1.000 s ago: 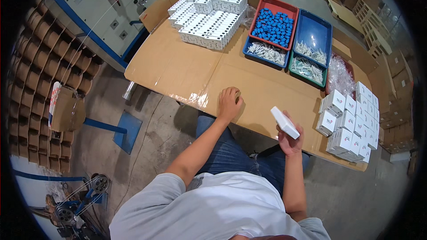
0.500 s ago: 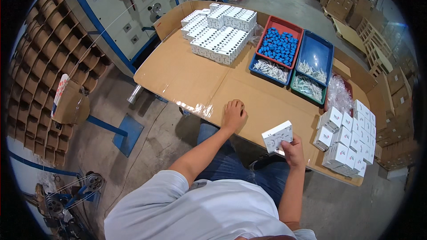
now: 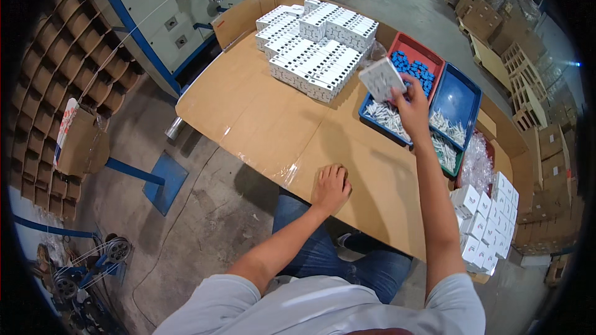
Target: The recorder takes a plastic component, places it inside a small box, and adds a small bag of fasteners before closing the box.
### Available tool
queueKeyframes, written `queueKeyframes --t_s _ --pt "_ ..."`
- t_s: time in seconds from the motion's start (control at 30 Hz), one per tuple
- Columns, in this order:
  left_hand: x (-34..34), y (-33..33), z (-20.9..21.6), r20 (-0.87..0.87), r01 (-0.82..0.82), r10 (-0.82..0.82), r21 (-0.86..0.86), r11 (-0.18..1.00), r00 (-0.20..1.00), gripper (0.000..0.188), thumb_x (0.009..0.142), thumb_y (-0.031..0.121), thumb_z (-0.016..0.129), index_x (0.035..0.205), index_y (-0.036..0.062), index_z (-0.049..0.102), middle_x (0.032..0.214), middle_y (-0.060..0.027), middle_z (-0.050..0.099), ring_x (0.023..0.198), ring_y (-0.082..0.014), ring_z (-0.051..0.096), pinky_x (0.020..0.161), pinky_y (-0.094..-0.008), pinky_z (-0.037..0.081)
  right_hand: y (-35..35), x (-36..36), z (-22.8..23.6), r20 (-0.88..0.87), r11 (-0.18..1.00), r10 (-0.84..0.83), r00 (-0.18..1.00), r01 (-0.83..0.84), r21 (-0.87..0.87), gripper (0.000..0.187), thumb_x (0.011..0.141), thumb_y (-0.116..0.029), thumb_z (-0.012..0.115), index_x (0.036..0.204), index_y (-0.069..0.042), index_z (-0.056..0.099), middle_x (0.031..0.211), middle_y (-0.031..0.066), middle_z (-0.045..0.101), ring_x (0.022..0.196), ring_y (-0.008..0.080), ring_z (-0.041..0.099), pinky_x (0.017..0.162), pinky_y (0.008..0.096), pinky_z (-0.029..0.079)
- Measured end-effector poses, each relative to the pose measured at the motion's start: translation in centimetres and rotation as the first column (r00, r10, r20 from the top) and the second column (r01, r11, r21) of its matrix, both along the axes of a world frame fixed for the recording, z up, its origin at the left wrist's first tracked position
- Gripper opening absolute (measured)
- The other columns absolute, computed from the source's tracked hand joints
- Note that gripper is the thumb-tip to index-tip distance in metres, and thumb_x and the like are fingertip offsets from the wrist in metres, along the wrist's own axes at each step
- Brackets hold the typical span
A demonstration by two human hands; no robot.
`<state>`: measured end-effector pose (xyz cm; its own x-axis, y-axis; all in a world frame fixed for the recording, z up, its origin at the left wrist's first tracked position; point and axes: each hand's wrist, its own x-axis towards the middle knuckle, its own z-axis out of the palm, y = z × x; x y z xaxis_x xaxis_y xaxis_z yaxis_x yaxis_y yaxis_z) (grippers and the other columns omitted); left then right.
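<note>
- Above the left blue tray (image 3: pixel 383 131), a flat white box (image 3: pixel 376 79) juts leftward from the right hand (image 3: pixel 410 102), pinched at its lower corner.
- Left hand (image 3: pixel 332 190) rests on the cardboard tabletop (image 3: pixel 248 111), its grip hidden.

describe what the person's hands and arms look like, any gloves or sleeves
The left hand and right hand are ungloved, with no watch or bracelet showing. Short, plain, whitish-grey sleeves leave the forearms bare.
</note>
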<state>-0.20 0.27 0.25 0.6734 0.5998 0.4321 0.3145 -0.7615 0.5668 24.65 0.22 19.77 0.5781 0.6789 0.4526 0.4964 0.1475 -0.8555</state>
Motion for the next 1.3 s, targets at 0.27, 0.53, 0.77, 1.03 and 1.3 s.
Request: queueKeyframes --t_s 0.27,0.53,0.77,1.03,1.3 --pt "0.2 -0.2 2.1 -0.064 0.020 -0.022 -0.030 0.999 0.998 0.029 0.083 0.020 0.065 0.108 0.0061 0.060 0.115 -0.0100 0.058 0.114 -0.0294 0.054 0.097 -0.0440 0.042 18.8 10.8 -1.0 0.511 0.967 -0.256 0.821 0.224 0.124 0.033 0.090 -0.011 0.074 0.120 -0.008 0.061 0.106 0.0180 0.064 0.088 0.0326 0.069 0.075 0.0405 0.055" --pt "0.3 0.1 0.7 -0.087 -0.013 0.015 0.023 1.000 0.996 0.033 0.082 0.021 0.065 0.112 0.0068 0.059 0.117 -0.0096 0.058 0.111 -0.0265 0.057 0.094 -0.0401 0.046 27.4 12.4 -5.0 0.644 0.964 -0.183 0.742 0.266 -0.032 0.031 0.089 -0.007 0.068 0.117 -0.009 0.055 0.109 0.0203 0.059 0.097 0.0455 0.063 0.081 0.0521 0.053" --pt "0.6 0.3 1.3 -0.123 -0.012 0.010 -0.011 1.000 0.992 0.033 0.078 0.015 0.067 0.110 0.0073 0.060 0.116 -0.0092 0.059 0.112 -0.0280 0.057 0.092 -0.0411 0.045 29.8 12.9 -8.1 0.690 0.929 -0.173 0.702 0.350 -0.123 0.030 0.089 -0.010 0.069 0.114 -0.009 0.054 0.108 0.0184 0.056 0.091 0.0451 0.065 0.074 0.0530 0.055" --pt "0.7 0.6 2.0 -0.170 0.008 -0.007 0.007 1.000 0.985 0.035 0.083 0.019 0.066 0.114 0.0051 0.059 0.118 -0.0109 0.057 0.111 -0.0267 0.057 0.091 -0.0391 0.046 31.0 13.7 -8.9 0.826 0.923 -0.182 0.534 0.383 -0.044 0.019 0.091 -0.013 0.064 0.107 -0.005 0.055 0.108 0.0162 0.054 0.082 0.0373 0.070 0.065 0.0480 0.059" --pt "0.8 0.4 1.7 -0.142 0.003 -0.005 -0.018 1.000 0.990 0.035 0.080 0.015 0.068 0.113 0.0070 0.059 0.117 -0.0092 0.058 0.112 -0.0268 0.057 0.092 -0.0401 0.045 31.6 14.6 -8.8 0.905 0.887 -0.150 0.399 0.459 -0.055 0.022 0.086 -0.014 0.068 0.105 -0.008 0.058 0.104 0.0111 0.057 0.089 0.0276 0.070 0.062 0.0393 0.059"
